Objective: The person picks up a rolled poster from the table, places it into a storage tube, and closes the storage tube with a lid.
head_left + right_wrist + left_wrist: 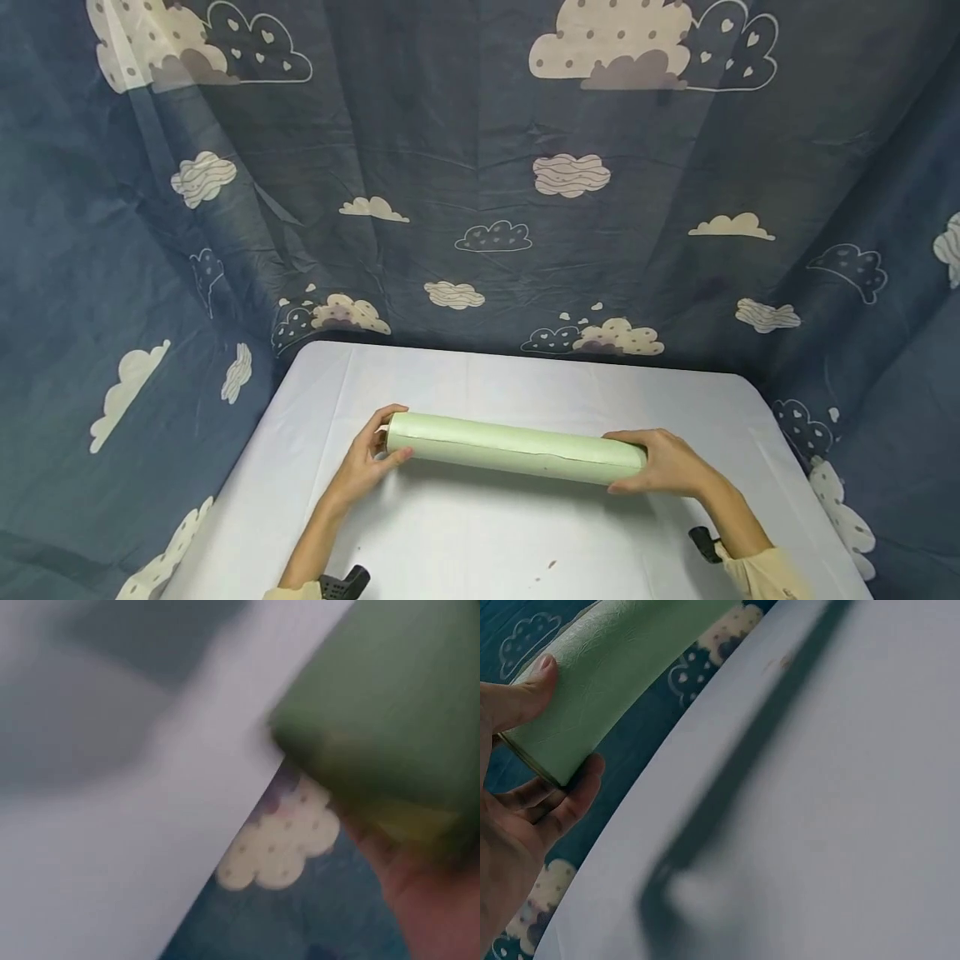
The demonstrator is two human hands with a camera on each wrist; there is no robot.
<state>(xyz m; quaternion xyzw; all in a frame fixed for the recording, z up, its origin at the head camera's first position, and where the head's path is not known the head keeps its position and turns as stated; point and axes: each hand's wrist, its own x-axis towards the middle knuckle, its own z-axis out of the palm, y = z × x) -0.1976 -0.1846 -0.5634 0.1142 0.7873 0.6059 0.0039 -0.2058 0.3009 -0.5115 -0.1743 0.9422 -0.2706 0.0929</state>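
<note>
A long pale green roll (517, 450), with a seam running along its length, is held level above the white table, a shadow beneath it. My left hand (366, 460) grips its left end, thumb on the near side and fingers around the far edge. At the other end, my right hand (667, 465) holds it with thumb below and fingers over the top. In the left wrist view the roll's surface (622, 671) looks lightly creased, with a thin layered edge at its end. The right wrist view is blurred, the green end (390, 705) lying close to the palm.
A white cloth-covered table (450, 542) with a few small brown marks (552, 564) spreads under the hands. Dark blue curtains with cloud prints (420, 125) enclose it at the back and both sides. Each wrist wears a black device (345, 583).
</note>
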